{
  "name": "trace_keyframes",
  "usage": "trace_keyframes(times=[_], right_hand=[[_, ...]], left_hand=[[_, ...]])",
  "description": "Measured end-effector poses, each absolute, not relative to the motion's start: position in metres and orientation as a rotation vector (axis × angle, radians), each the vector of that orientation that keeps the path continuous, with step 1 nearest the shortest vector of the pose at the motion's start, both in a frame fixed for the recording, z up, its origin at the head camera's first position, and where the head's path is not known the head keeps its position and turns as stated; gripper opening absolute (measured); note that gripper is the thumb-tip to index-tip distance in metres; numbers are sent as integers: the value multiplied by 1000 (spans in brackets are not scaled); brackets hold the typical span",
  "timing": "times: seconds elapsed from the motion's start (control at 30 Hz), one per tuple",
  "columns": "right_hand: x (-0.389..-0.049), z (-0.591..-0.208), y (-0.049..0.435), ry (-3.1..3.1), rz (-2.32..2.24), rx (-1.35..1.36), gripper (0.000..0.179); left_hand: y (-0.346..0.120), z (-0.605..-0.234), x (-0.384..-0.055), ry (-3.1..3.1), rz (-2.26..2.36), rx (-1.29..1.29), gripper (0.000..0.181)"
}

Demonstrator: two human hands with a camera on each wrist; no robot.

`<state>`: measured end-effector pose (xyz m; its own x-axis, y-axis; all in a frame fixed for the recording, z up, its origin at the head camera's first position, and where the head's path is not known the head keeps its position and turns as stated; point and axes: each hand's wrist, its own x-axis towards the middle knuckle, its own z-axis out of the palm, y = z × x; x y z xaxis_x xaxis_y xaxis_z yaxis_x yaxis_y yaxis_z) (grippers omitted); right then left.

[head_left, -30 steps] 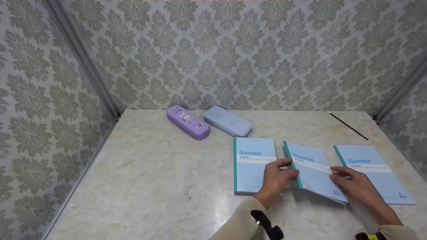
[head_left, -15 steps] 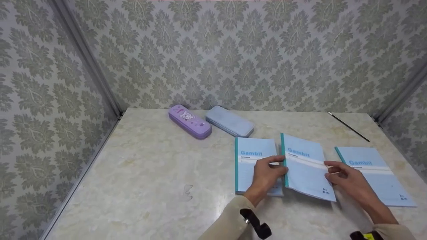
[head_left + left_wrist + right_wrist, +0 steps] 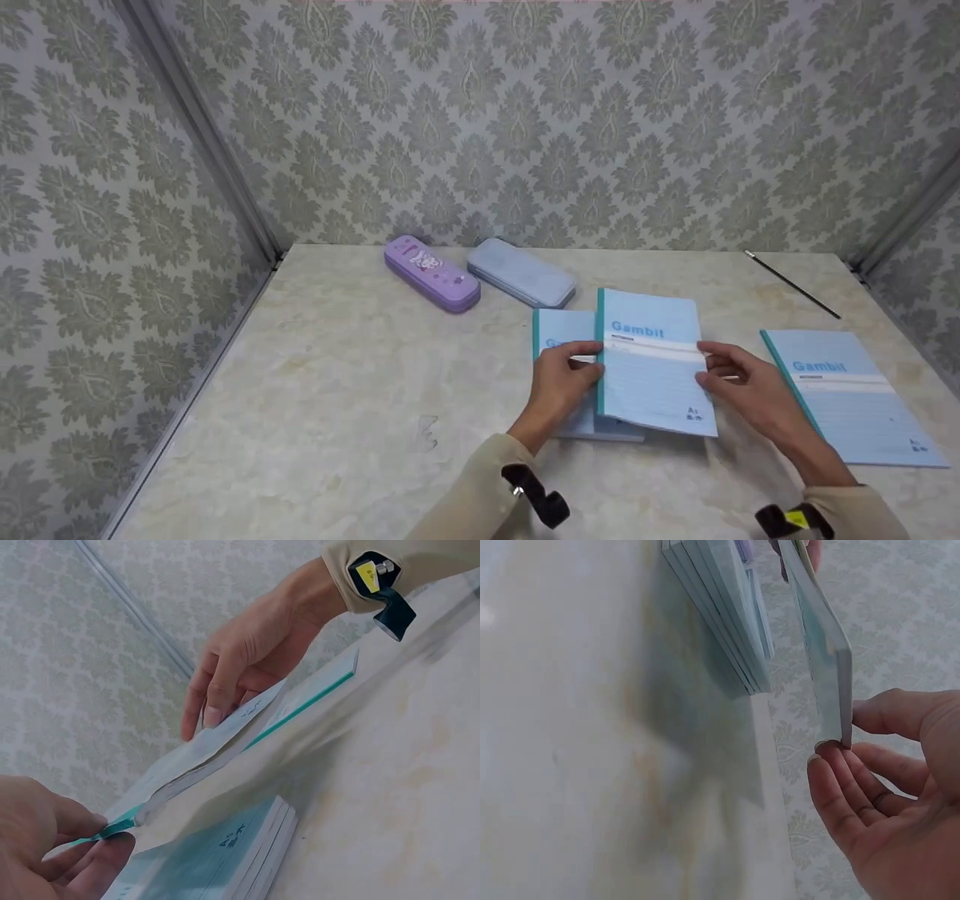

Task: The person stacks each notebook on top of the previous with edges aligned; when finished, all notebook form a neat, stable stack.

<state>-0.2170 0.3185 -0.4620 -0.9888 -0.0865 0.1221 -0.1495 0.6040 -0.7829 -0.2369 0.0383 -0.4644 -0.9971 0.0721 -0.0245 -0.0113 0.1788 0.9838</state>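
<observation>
A light-blue "Gambit" notebook (image 3: pixel 651 382) with a green spine is held up off the table between both hands. My left hand (image 3: pixel 556 390) pinches its spine, thumb and fingers on opposite faces in the left wrist view. My right hand (image 3: pixel 761 394) pinches the opposite edge with thumb and fingertips, as the right wrist view shows. Beneath and to the left lies a stack of matching notebooks (image 3: pixel 251 847), partly covered by the raised one in the head view. The raised notebook's lower edge sags slightly, and its shadow falls on the table.
Another matching notebook (image 3: pixel 862 409) lies at the right, beyond the right forearm. Purple (image 3: pixel 431 274) and pale-blue pencil cases (image 3: pixel 521 271) sit at the back. A thin black pencil (image 3: pixel 795 285) lies at the back right. Patterned walls enclose the marbled table (image 3: pixel 337 390).
Both hands have carried the notebook leftward and slightly up, from beside the stack to overlapping it in the head view. Its tilt has straightened. The camera view has shifted slightly.
</observation>
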Motion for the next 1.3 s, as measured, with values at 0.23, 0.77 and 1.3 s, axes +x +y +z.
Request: trace_keyframes(times=[0.23,0.77,1.3], right_hand=[[-224,-459,295,-2749,1351,213,55],[-231,-464,260,-2707,1467,287,54],[-237,-474,249,-2658,1552,297,49]], left_hand=[[19,-462,-240,2443,1872,-13,30],[-24,-455,-244,2509,1909,4,28],[-39,-467,-242,2488,1944,24,29]])
